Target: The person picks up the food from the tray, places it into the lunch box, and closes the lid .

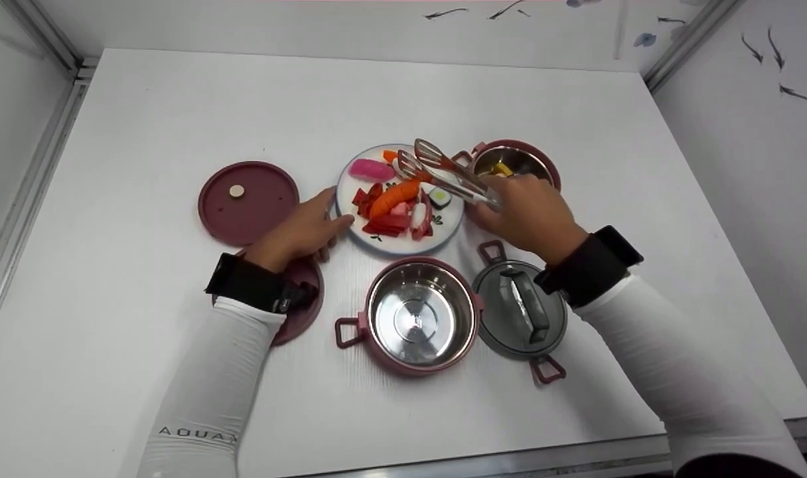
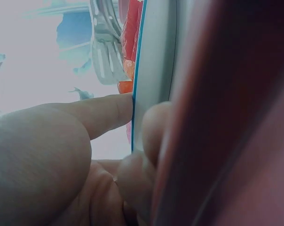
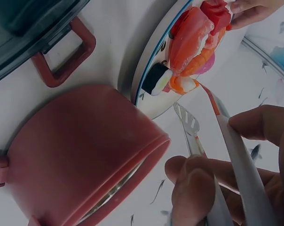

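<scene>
A white plate (image 1: 450, 218) with a blue rim carries pieces of toy food: a ridged orange piece (image 1: 395, 198), a pink piece (image 1: 370, 170), red slices (image 1: 385, 224) and a sushi roll (image 1: 439, 197). At its left edge my left hand (image 1: 302, 227) grips it, thumb on the rim and other fingers at the underside in the left wrist view. My right hand (image 1: 536, 211) holds metal tongs (image 3: 240, 162) by their arms. Their slotted ends are spread apart over the plate's back right part, and I see nothing pinched between them.
Behind the right hand stands a small pink pot (image 1: 553, 166) with yellow pieces inside. Another pink pot (image 1: 422, 369) is in front of the plate, beside a grey lid (image 1: 496, 299). Two dark red discs (image 1: 264, 192) lie at the left, one partly under the left wrist.
</scene>
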### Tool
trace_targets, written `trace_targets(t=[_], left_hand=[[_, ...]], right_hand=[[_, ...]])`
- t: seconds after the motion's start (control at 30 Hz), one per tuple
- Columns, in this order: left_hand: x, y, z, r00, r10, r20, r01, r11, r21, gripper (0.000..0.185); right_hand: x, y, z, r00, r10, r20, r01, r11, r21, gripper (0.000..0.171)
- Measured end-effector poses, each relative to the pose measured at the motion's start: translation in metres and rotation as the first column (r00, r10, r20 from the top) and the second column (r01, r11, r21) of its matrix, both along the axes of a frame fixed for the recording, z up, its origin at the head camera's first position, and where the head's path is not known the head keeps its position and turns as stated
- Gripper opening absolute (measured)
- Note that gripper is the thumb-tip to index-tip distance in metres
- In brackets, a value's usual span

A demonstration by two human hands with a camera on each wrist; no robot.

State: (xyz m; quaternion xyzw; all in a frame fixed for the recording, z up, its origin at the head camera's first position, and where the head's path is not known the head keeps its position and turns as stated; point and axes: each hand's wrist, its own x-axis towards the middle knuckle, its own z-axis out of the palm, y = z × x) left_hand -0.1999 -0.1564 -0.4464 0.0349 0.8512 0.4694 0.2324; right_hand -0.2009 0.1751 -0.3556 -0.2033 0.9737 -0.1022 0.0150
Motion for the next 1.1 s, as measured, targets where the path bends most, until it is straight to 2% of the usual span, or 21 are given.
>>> trace_targets(t=[0.2,0.47,0.6,0.73,0.93,1.1], left_hand=[[0.001,0.005,0.0,0.998,-0.046,-0.04,0.047,0.999,0.016,0.067],[0.002,0.006,0.001,0.999,-0.034,-0.031,0.035,0.999,0.038,0.068],[0.002,0.006,0.0,0.999,-0.039,-0.026,0.04,0.999,0.033,0.07],[0.001,0.005,0.0,0.999,-0.037,-0.034,0.038,0.999,0.037,0.069],[0.0,0.002,-0.001,0.998,-0.032,-0.046,0.033,0.999,0.016,0.064],[0.0,-0.002,0.0,0.999,-0.026,-0.028,0.026,1.0,0.008,0.066]], right_hand=[[-0.001,0.003,-0.006,1.0,-0.009,0.025,0.009,1.0,0.002,0.03],[0.004,0.006,-0.009,1.0,0.013,-0.005,-0.013,0.998,-0.063,0.033],[0.009,0.011,-0.01,0.998,0.023,-0.057,-0.029,0.993,-0.116,0.036],[0.019,0.023,-0.002,0.989,0.018,-0.144,-0.042,0.985,-0.168,0.028],[0.04,0.058,0.011,0.968,-0.047,-0.247,-0.01,0.975,-0.223,0.035],[0.057,0.087,0.013,0.948,-0.106,-0.301,0.039,0.975,-0.22,0.035]])
